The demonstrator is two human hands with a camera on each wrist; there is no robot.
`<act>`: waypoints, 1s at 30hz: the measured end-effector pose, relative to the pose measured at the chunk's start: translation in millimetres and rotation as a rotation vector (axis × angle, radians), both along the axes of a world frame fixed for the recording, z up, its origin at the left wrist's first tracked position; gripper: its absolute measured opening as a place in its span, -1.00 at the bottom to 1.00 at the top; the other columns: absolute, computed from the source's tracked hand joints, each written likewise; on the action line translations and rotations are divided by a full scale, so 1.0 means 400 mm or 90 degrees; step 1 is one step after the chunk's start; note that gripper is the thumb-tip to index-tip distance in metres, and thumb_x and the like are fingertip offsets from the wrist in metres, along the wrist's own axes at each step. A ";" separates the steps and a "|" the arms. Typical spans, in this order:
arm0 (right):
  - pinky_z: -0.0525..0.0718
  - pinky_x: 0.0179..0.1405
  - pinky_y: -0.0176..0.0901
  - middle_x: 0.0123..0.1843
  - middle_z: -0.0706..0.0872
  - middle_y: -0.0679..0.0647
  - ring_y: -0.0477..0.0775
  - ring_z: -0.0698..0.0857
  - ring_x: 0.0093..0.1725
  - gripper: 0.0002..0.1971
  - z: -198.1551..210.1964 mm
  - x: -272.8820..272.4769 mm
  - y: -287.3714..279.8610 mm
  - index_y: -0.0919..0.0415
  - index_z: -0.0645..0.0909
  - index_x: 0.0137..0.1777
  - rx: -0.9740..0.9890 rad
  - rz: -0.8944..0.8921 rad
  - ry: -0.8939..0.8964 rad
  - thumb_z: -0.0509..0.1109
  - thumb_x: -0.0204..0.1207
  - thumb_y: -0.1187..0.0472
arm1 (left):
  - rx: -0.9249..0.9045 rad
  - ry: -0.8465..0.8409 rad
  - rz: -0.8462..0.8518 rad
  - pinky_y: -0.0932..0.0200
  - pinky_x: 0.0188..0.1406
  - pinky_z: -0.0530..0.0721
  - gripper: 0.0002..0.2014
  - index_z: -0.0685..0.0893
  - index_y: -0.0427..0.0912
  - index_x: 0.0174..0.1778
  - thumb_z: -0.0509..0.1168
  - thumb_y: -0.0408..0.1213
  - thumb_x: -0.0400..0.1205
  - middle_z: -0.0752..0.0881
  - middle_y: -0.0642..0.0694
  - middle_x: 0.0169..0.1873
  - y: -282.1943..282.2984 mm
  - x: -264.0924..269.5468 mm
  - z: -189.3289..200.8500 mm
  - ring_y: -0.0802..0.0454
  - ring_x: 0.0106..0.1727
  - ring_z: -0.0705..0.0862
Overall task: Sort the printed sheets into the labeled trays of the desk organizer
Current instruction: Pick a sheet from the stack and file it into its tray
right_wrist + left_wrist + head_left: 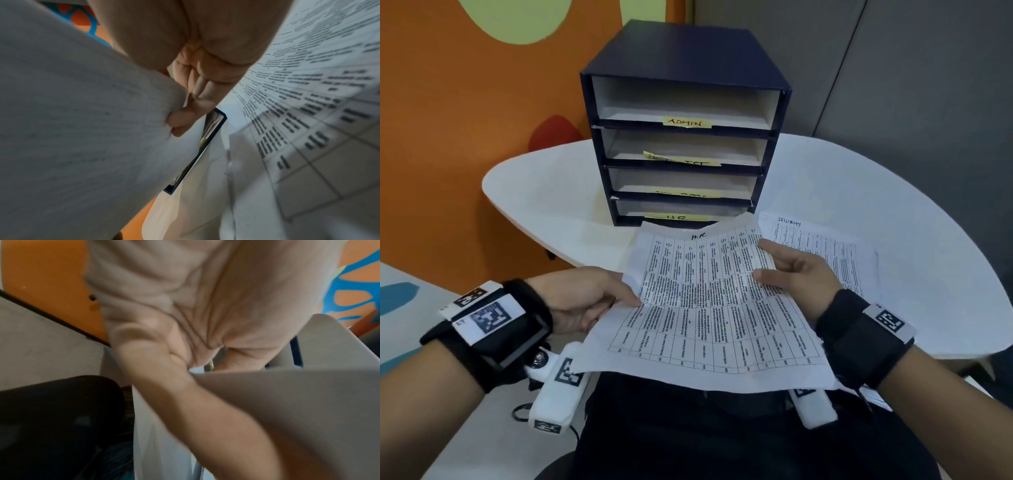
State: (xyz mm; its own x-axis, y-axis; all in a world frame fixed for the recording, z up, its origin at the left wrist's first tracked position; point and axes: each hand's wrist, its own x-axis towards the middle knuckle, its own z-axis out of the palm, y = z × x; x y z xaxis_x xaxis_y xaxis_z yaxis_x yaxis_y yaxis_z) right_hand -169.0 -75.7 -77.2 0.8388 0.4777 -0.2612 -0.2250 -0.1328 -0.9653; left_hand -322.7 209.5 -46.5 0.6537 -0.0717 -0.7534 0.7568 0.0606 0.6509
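Note:
A printed sheet [709, 308] with a table and a handwritten "H.R." heading hangs in the air before me. My left hand [589, 301] pinches its left edge, thumb on top. My right hand [791, 270] pinches its right edge, thumb on top and fingers curled beneath [185, 116]. The sheet's underside [298, 402] fills the left wrist view. A dark blue desk organizer [681, 137] with four trays stands behind on the white table [544, 192]. The top tray's yellow label [686, 122] reads ADMIN; the bottom one [678, 217] reads HR. A stack of sheets headed "SECURITY" [832, 253] lies at the right.
An orange wall [465, 120] stands at the left, a grey partition [893, 68] at the right. My dark-clothed lap [705, 431] is below the sheet. The table's front edge curves close to my body.

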 end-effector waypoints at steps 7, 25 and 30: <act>0.50 0.46 0.25 0.27 0.74 0.05 0.09 0.57 0.43 -0.45 0.002 0.014 0.001 0.00 0.68 0.30 0.022 -0.005 0.000 0.63 0.30 0.37 | -0.061 -0.085 0.034 -0.12 -0.09 0.80 -0.17 0.84 -0.34 0.08 0.81 -0.25 -0.18 0.78 -0.42 0.15 0.002 0.008 0.026 -0.26 -0.01 0.85; 0.74 0.01 -0.01 0.51 0.51 0.25 0.24 0.69 0.28 -0.29 0.011 0.119 0.090 0.18 0.34 0.59 -0.002 -0.076 0.123 0.54 0.46 0.27 | 0.061 -0.183 0.132 0.05 -0.12 0.85 -0.70 0.70 -0.31 0.26 0.34 -0.39 0.61 0.82 -0.30 0.11 -0.001 0.124 0.003 -0.14 -0.04 0.86; 0.62 -0.56 -0.22 -0.12 0.80 0.15 0.00 0.71 -0.44 -0.48 0.003 0.097 0.086 0.29 0.53 0.34 -0.129 0.027 0.190 0.58 0.42 0.20 | 0.076 -0.196 0.224 0.09 -0.25 0.82 -0.66 0.66 -0.40 0.34 0.34 -0.31 0.68 0.80 -0.32 0.16 0.022 0.171 -0.010 -0.15 0.00 0.85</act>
